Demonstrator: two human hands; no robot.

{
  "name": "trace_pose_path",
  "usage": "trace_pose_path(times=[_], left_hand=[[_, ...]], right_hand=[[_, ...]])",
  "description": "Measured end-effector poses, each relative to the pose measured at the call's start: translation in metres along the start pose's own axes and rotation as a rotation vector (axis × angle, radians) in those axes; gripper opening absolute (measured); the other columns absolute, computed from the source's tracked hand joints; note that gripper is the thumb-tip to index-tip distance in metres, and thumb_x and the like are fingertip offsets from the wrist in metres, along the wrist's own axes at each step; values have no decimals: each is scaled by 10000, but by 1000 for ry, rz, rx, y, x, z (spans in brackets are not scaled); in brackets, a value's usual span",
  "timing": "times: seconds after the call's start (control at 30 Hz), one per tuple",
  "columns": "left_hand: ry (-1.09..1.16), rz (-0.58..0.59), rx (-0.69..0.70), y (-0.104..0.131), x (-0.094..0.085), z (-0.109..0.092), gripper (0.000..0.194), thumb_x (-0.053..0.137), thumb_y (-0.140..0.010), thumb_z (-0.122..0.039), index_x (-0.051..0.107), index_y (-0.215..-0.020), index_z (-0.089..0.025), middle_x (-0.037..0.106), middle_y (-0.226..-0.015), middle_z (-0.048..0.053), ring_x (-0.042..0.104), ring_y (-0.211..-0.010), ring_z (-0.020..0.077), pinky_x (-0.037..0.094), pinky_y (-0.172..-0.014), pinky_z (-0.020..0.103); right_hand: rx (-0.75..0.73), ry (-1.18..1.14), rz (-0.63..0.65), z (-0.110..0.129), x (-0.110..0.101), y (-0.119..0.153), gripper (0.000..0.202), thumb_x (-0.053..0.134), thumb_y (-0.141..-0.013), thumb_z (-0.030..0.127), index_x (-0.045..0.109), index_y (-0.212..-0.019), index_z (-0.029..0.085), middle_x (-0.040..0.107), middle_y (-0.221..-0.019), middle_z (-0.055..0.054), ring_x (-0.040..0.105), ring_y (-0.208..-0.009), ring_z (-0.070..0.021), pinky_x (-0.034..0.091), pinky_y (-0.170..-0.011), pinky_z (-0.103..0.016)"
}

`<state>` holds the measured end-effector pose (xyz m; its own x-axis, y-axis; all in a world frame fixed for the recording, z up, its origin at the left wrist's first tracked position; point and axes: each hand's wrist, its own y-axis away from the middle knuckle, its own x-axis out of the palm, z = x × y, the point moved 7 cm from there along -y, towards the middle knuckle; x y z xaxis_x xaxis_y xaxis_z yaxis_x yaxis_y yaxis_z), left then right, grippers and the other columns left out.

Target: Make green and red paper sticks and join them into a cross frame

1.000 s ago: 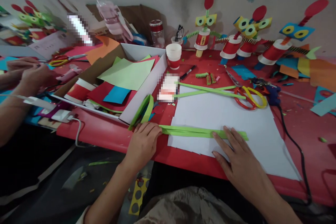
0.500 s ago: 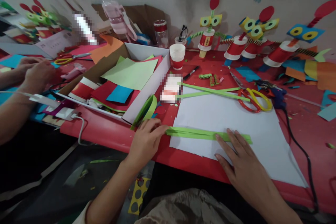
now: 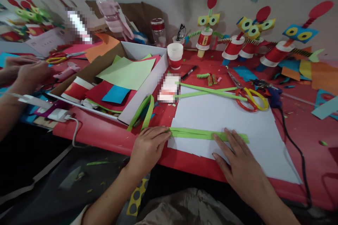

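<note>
The flat, bright-green paper strip [image 3: 191, 133] lies along the near part of a white, rectangular paper sheet [image 3: 208, 110]. Its long axis runs from left to right across the person's front, with the right end set slightly nearer the body. A narrow lengthwise gap divides part of the strip; whether this is one folded piece or two pieces cannot be told.

The governing relation is the span between the hands: both touch the strip, one toward each end of the flat section. The left hand [image 3: 150, 146] is at the left end, fingers close together and bent, tips on the paper. Whether it pinches or only presses cannot be told. Beyond it, a raised green paper loop [image 3: 149, 109] stands beside a white cardboard box [image 3: 148, 88]; the join, if any, is hidden by the hand.

The right hand [image 3: 237, 156] is extended, fingers slightly spread, grasping nothing. Its fingertips rest on the strip just short of the right end, which projects past them.

Farther from the body, clear of both hands, lie two narrow, crossed green paper strips [image 3: 211, 91]. The red-and-yellow-handled metal scissors [image 3: 252, 98] are at their right ends.
</note>
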<state>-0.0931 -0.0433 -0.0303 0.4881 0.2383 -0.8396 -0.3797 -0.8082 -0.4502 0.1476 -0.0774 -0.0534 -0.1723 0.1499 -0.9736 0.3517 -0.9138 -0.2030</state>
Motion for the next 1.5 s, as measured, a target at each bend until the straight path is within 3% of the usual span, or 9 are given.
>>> trace_pose_path(times=[0.17, 0.5, 0.7, 0.87, 0.97, 1.03, 1.2, 1.37, 1.5], left_hand=[[-125, 35, 175, -7, 2, -13, 275, 469, -857, -68, 690, -974, -183, 734, -972, 71, 664, -884, 211, 518, -856, 404], [-146, 130, 101, -13, 10, -4, 255, 457, -838, -64, 645, -963, -183, 687, -955, 83, 601, -879, 237, 482, -793, 387], [-132, -21, 82, -19, 2, -5, 256, 464, -860, -61, 672, -899, -204, 692, -951, 70, 591, -951, 241, 454, -844, 401], [-22, -228, -146, -19, -14, -5, 154, 557, -874, -198, 671, -970, -236, 644, -1117, 101, 547, -1102, 280, 427, -948, 472], [314, -345, -450, -21, -13, 0, 234, 644, -822, -318, 625, -1025, -205, 627, -1096, 121, 565, -1074, 278, 466, -931, 460], [803, -211, -605, -35, 14, -4, 303, 672, -786, -355, 613, -1037, -196, 662, -1041, 101, 623, -980, 246, 520, -851, 411], [1695, -235, -873, -92, 57, -15, 279, 782, -660, -303, 650, -877, -187, 701, -930, 27, 665, -886, 168, 519, -886, 353], [1773, -260, -961, -142, 72, -9, 294, 834, -530, -265, 643, -734, -173, 674, -717, -23, 626, -654, 101, 500, -638, 227], [1657, -207, -931, -166, 54, 0, 290, 824, -515, -304, 656, -713, -174, 638, -592, -30, 586, -526, 101, 436, -526, 210]], right_hand=[[14, 26, -22, 3, -11, -7, 444, 416, -956, 396, 563, -1319, 186, 496, -1409, -170, 433, -1311, -361, 457, -985, -527], [-143, 37, -38, 5, -23, -31, 302, 419, -936, 131, 697, -1050, 157, 679, -956, -107, 607, -860, -234, 480, -750, -377], [-176, -54, -3, 21, -24, -52, 292, 548, -910, 305, 656, -1156, 191, 669, -1091, -111, 575, -994, -262, 474, -812, -393], [-227, -57, -45, 38, -15, -76, 279, 491, -910, 115, 682, -1102, 181, 709, -1015, -87, 619, -916, -216, 492, -805, -356], [-167, -48, -302, 28, -36, -86, 312, 477, -909, 87, 680, -1130, 174, 717, -993, -86, 629, -883, -197, 492, -783, -330], [-161, -24, -441, 22, -52, -93, 328, 478, -916, 97, 660, -1175, 183, 714, -1010, -85, 621, -913, -197, 480, -792, -329], [-248, 157, -500, 26, -59, -114, 336, 490, -914, 105, 631, -1211, 178, 712, -1023, -89, 606, -890, -210, 447, -764, -356], [-58, 204, -409, 24, -50, -128, 351, 513, -866, 83, 640, -1183, 167, 677, -1155, -135, 630, -925, -245, 493, -744, -377], [11, -266, -417, 10, -87, -126, 203, 500, -925, 280, 690, -978, 235, 720, -1014, -58, 665, -893, -198, 525, -731, -304]])
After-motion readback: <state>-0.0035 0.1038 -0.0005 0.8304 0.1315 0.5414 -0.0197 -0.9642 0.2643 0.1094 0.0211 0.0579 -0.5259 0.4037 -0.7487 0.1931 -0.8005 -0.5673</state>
